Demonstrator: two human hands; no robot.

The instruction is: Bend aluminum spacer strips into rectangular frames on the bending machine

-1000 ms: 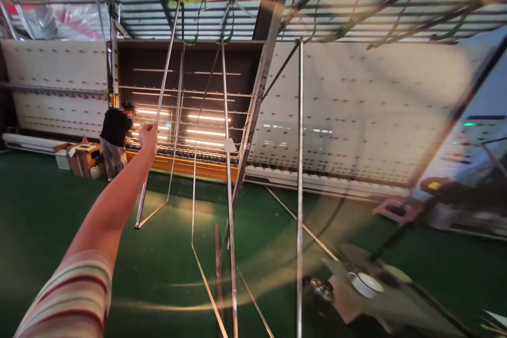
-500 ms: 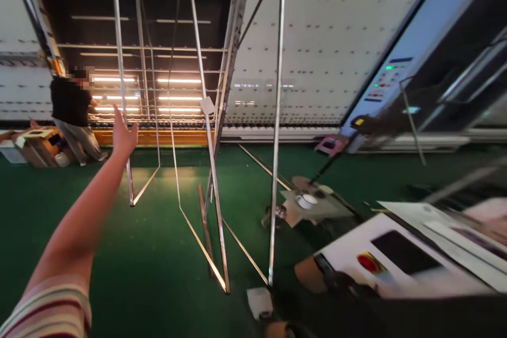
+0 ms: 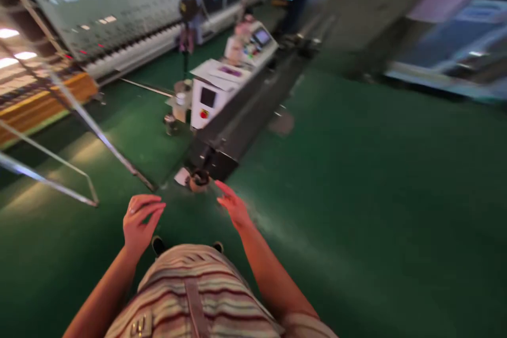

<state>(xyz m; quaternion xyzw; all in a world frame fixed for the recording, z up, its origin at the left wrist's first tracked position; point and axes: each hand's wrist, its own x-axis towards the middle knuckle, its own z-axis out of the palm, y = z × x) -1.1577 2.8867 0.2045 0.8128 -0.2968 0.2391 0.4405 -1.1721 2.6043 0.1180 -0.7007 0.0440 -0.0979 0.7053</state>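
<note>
My left hand [image 3: 142,224] is held out low in front of my body. Its fingers are bent loosely, with a gap showing between thumb and fingers, and I see nothing in it. Opposite it, my right hand [image 3: 234,208] reaches forward with fingers stretched and slightly apart, also without anything visible in it. Just beyond the right fingertips, on or near the floor, is a brown round object [image 3: 199,180], blurred, its kind unclear. A small whitish block [image 3: 182,176] lies beside it.
A long dark machine beam [image 3: 245,111] runs away from me. Alongside stands a white control cabinet [image 3: 204,100] with a red emergency stop button [image 3: 203,114]. Thin metal frame bars [image 3: 95,129] stand at left. A large pale panel [image 3: 114,5] rises behind the green floor [image 3: 376,195].
The view has swung right and down. My left hand, raised toward the metal frame before, is now low before my body. My right hand has come into view. The other person has left it.
</note>
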